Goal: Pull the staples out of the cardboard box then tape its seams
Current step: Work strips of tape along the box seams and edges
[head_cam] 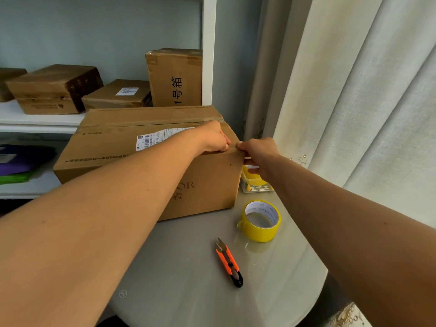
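Note:
A brown cardboard box (113, 142) with a white shipping label lies on the round grey table (188, 274). My left hand (215, 136) rests on the box's top near its right front corner, fingers curled over the edge. My right hand (258, 153) pinches at that same top edge, fingertips meeting close to the left hand's; what it pinches is too small to make out. A yellow tape roll (259, 220) stands on the table to the right of the box. Orange-and-black snips (228, 261) lie in front of it.
A small clear container with a yellow lid (256, 185) sits behind the tape, beside the box. White shelves (37, 119) at the back left hold several cardboard boxes (174, 76). A pale curtain (365, 102) hangs at the right, close to the table edge.

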Motion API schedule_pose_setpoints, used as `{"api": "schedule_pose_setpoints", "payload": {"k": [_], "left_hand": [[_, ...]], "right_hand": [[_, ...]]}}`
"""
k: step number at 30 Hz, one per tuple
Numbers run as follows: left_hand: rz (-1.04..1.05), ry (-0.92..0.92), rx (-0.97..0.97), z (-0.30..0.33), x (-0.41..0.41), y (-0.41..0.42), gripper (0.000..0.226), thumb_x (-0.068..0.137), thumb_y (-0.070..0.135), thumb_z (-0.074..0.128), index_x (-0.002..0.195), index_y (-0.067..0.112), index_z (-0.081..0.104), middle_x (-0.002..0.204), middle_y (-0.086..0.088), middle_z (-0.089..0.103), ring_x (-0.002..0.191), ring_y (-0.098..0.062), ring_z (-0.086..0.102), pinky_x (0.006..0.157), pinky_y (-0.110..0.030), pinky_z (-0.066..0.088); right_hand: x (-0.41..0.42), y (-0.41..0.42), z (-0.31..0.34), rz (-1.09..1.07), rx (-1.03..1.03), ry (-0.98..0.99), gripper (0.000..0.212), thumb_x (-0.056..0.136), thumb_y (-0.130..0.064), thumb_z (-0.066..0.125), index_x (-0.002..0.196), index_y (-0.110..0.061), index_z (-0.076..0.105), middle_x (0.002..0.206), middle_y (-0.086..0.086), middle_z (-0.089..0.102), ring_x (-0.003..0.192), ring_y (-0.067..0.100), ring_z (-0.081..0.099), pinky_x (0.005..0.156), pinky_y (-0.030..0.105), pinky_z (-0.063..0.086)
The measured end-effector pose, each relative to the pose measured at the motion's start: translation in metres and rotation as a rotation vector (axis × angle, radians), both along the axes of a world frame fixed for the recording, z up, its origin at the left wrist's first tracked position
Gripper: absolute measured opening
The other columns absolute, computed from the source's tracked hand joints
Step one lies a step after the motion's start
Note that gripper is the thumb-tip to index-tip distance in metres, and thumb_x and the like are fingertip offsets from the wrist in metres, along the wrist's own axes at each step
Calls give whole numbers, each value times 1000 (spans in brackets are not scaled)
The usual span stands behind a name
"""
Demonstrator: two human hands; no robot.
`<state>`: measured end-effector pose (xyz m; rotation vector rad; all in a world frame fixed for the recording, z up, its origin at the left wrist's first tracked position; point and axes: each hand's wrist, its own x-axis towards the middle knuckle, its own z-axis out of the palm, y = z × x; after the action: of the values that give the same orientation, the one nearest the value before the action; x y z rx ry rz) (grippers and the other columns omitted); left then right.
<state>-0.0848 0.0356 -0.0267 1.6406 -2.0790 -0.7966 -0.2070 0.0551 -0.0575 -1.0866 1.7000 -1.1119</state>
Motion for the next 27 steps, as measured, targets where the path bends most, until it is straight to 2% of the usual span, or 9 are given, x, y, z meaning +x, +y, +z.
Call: {"api": "schedule_pose_setpoints", "payload": {"k": [4,7,12,15,18,20,23,25,27], "left_hand": [[-25,-16,51,3,7,0,36,89,0,51,115,19,66,103,0,56,107,-21,52,89,-31,46],[-20,49,39,1,8,1,17,92,11,55,102,18,67,103,-5,60,99,-19,54,84,-29,47],[-34,32,7,-2,3,4,31,93,0,47,115,14,64,108,-2,54,108,-17,48,88,-27,41],[-5,59,-50,-5,2,8,29,92,1,50,112,13,66,114,-5,59,112,-21,52,90,-30,44],[165,-26,-299,-21,-7,13,24,91,9,52,107,18,68,123,-6,58,114,-24,52,93,-35,45],[229,-54,-583,-35,-7,30,26,91,8,51,110,19,64,121,-6,53,112,-23,50,90,-34,42],[-101,-95,-1006,-54,0,56,25,88,5,51,106,19,61,105,-4,55,91,-23,56,71,-34,46],[-328,-198,-835,-66,-1,67,22,89,13,50,108,21,57,105,0,57,89,-25,59,66,-37,48],[-292,-296,-499,-80,-4,66,16,89,20,53,104,23,55,105,4,60,95,-22,59,71,-36,49]], "right_hand": [[-2,3,1,29,14,-53,20,97,-24,52,107,-7,57,112,10,62,93,22,57,74,33,45],[0,5,-1,17,-20,0,25,93,-30,59,104,-7,58,108,9,62,92,23,59,57,22,42],[-1,5,0,21,9,3,24,100,-17,45,114,-3,59,113,11,61,103,26,60,50,21,36],[2,8,0,39,9,25,27,98,-21,50,114,-2,59,114,12,61,102,26,60,62,25,45],[6,7,2,-6,7,-22,26,98,-10,44,118,0,56,126,18,57,116,31,55,92,41,47],[2,11,-4,-17,-15,-54,30,97,-10,41,122,0,55,128,20,57,118,33,55,85,38,46],[-16,19,-23,29,-11,187,21,93,-8,45,95,-2,64,110,22,67,98,33,66,68,28,44],[-25,28,-35,146,21,377,18,91,-5,51,98,1,66,108,22,67,94,33,65,68,28,47],[-30,35,-45,309,75,585,28,90,-5,53,115,-2,64,119,19,63,109,33,60,83,33,49]]}}
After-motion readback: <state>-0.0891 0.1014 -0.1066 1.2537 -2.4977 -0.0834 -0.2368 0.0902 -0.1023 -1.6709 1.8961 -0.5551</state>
